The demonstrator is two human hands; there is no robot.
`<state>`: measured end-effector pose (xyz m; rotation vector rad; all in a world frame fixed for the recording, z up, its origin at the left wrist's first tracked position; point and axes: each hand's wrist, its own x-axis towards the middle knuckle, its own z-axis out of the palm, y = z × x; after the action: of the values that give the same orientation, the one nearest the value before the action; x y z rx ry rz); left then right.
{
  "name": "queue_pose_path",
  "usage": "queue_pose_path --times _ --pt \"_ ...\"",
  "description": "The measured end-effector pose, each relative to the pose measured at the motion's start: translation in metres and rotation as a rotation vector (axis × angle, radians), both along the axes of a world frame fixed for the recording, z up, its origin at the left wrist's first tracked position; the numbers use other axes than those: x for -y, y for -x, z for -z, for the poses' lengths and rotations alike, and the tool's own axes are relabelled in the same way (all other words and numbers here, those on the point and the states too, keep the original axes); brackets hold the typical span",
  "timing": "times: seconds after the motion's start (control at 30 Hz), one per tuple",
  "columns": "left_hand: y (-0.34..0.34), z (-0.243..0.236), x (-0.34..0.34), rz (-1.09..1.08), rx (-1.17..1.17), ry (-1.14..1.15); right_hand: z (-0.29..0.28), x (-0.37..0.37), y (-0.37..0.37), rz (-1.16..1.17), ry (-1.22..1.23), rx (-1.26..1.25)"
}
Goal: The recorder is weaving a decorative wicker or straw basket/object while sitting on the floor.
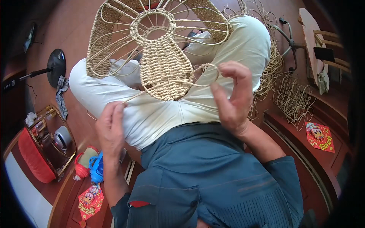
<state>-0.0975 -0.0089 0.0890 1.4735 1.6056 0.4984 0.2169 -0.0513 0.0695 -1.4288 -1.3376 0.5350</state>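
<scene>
A half-woven rattan piece (163, 64) rests on my lap, over crossed legs in white trousers (152, 114). Its middle is densely woven; bare spokes fan out to a woven outer band (99, 41). My left hand (111, 127) pinches the end of a thin cane strand (133, 97) that runs out from the lower edge of the weave. My right hand (234, 97) holds a looped strand (207, 68) between thumb and fingers, just right of the woven middle.
Loose bundles of cane (292, 98) lie on the floor at right, near a wooden chair (323, 49). At left stand a fan base (57, 66), a glass-topped tray table (49, 136) with a cup, a red cushion (34, 159) and a blue cord (97, 167).
</scene>
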Motion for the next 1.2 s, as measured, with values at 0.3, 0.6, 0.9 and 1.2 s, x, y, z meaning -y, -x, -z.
queue_pose_path --times 0.3,0.6,0.9,1.2 --pt "0.109 -0.012 0.003 -0.217 -0.418 -0.207 0.013 0.003 0.017 -0.109 0.437 -0.79" --pt "0.07 -0.027 0.01 0.135 -0.944 -0.448 0.021 -0.005 0.023 -0.129 0.46 -0.853" --pt "-0.038 0.002 -0.007 0.243 -0.145 -0.332 0.008 -0.008 0.034 -0.03 0.417 -0.551" --pt "-0.022 -0.002 -0.007 0.281 -0.127 -0.353 0.003 -0.024 0.039 -0.157 0.132 0.368"
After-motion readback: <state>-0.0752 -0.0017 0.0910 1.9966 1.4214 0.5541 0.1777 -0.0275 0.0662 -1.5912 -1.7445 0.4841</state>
